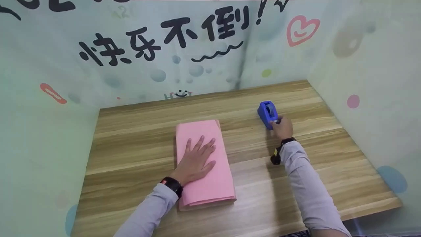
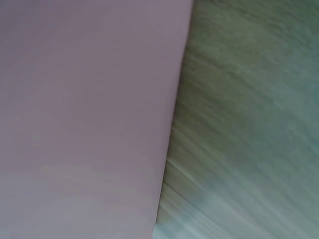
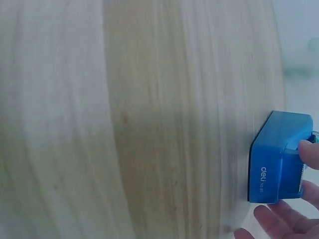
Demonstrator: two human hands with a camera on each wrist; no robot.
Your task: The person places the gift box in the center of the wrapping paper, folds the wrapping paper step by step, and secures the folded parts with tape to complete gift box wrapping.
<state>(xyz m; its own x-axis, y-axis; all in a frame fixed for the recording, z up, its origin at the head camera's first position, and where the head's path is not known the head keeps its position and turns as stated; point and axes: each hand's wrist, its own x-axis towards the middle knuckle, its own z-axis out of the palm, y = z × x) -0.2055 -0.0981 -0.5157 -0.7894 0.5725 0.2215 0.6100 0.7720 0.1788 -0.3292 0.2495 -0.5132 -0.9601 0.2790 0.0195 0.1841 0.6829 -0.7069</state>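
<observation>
At left, we rest the left hand [image 1: 194, 162], fingers spread, on the pink-covered package [image 1: 213, 181], which lies on the central worktop [image 1: 138, 154]. Farther right, we pinch the front end of the blue tape dispenser [image 1: 263, 115] with the right hand [image 1: 284, 128]; we cannot tell whether tape is gripped.

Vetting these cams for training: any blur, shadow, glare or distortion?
Head: shadow by the right arm, pale sheen on the table; left wrist: dim, soft, pink paper looks washed out; right wrist: hazy, table edge bowed, lettering on the tape dispenser legible.
</observation>
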